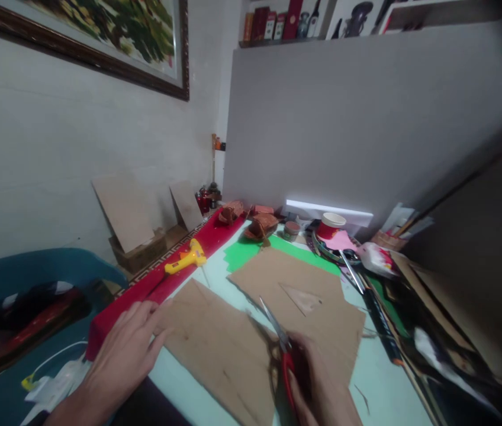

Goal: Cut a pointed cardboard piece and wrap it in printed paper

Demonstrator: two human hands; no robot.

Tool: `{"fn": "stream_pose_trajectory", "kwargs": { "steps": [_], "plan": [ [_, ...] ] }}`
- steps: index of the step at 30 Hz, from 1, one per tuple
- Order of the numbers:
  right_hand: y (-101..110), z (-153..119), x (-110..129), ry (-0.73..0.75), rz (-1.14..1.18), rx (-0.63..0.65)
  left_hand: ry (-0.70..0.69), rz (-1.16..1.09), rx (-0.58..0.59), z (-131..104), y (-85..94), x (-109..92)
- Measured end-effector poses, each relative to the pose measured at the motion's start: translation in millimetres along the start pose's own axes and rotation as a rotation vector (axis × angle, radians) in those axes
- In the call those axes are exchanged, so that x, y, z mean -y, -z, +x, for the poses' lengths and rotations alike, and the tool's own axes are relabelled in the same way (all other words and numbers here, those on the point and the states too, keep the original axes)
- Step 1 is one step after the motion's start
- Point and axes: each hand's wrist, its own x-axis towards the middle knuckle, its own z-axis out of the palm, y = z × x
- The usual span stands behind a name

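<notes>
My right hand (311,378) grips red-handled scissors (285,349), their blades pointing away from me and nearly together. They hover over the gap between two pieces of brown cardboard. Nearest me lies one cardboard piece (215,343), with its left edge by my left hand (133,334). That hand is spread, fingers stretched out, its fingertips touching the edge. Behind and to the right is a larger cardboard piece (264,272), bearing a clear triangular set square (303,299).
A yellow glue gun (187,258) rests on the red cloth (144,302) at left. Green paper (240,251), brown crumpled objects (260,226) and a red cup (331,226) stand farther back. A black-handled knife or tool (382,325) lies right. A teal chair (55,260) is at left.
</notes>
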Motion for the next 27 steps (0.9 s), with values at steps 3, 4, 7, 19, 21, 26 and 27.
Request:
{"fn": "stream_pose_trajectory", "kwargs": {
  "steps": [3,4,7,19,21,26,27],
  "plan": [
    [4,1,7,-0.019,0.054,0.008,0.048,-0.121,0.018,3,1.7,-1],
    [5,1,8,-0.031,0.064,0.001,0.077,-0.170,0.014,4,3.1,-1],
    [10,0,8,-0.080,0.131,-0.014,0.194,-0.361,-0.018,4,10.6,-3],
    [42,-2,38,-0.279,0.725,-0.125,0.466,-1.405,-0.251,18,73.2,-103],
    [53,2,46,-0.270,0.764,-0.098,0.400,-1.472,-0.261,38,78.9,-122],
    [77,20,57,-0.173,0.777,-0.263,0.308,-1.650,-0.198,70,68.7,-172],
    [80,25,57,-0.149,0.774,-0.318,0.293,-1.663,-0.128,71,62.2,-180]
  ]
}}
